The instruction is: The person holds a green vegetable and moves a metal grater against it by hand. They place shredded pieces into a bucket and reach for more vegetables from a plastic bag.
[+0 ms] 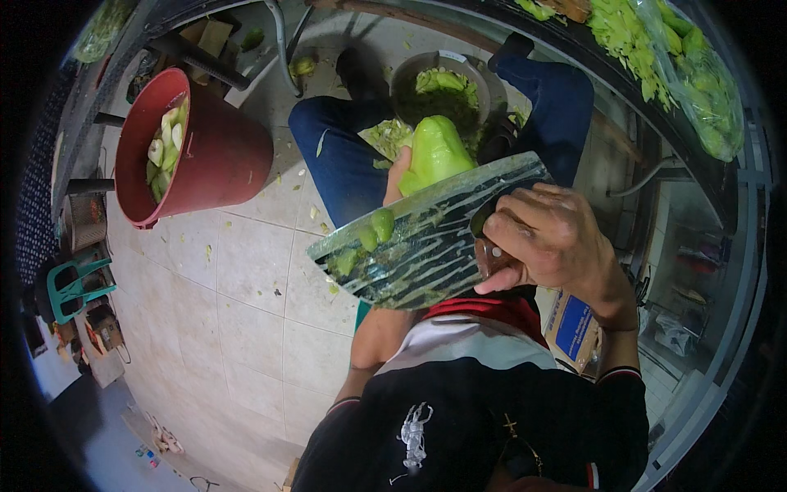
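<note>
My right hand [547,237] grips the riveted brown handle [489,258] of a broad-bladed knife [424,227]. The wet blade slants across the view, and a few small green slices cling to its left end. Just beyond the blade's upper edge, a large light-green fruit [436,154] with a cut, faceted surface rests in my left hand [398,175]. Only part of that hand shows at the fruit's left side; the blade covers the rest. Between my legs stands a grey-brown basin [398,92] with green peelings or slices in it, beyond the fruit.
A red bucket [230,160] holding pale-green pieces leans on the left. Scraps dot the tiled floor [252,264]. At upper right, a dark tabletop [695,166] bears green shavings [627,43] and a clear plastic bag [716,104] of green produce. A cardboard box [572,326] sits right.
</note>
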`<state>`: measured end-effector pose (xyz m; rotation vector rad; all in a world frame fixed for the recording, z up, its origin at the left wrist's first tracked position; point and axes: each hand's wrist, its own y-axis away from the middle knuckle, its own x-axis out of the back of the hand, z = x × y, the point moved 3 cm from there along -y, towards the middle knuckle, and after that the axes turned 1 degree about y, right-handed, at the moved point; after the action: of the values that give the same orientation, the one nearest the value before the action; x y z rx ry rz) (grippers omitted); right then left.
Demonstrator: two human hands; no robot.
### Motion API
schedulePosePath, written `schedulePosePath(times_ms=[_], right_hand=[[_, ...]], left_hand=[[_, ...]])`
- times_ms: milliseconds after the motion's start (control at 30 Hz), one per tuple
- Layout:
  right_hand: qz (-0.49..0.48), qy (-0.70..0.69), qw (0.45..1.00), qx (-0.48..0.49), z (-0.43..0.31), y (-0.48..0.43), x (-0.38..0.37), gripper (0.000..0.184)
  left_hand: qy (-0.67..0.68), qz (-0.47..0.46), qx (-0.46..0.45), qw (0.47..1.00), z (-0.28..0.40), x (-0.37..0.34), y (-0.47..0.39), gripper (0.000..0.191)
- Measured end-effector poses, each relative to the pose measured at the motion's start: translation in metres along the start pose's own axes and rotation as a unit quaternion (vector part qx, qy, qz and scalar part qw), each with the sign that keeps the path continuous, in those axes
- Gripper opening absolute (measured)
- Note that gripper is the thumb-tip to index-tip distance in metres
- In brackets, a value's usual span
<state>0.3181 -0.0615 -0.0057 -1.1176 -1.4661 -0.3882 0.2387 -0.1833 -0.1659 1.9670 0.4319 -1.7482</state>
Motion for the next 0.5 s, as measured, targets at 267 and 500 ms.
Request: schedulePosePath(times_ms=[267,500], right_hand=[[-0.009,-0.007,1.0,-0.007,0.007,-0.001,0.002,0.056],[0.005,0.014,1.0,-0.016,0.021,0.006,-0.009,0.055]], left_hand=[[0.041,-0.054,0.008,0.998,-0.002,0.004,-0.005,0.058],[0.007,0.0,-0.073,0.997,-0.012,-0.004,0.001,0.057]])
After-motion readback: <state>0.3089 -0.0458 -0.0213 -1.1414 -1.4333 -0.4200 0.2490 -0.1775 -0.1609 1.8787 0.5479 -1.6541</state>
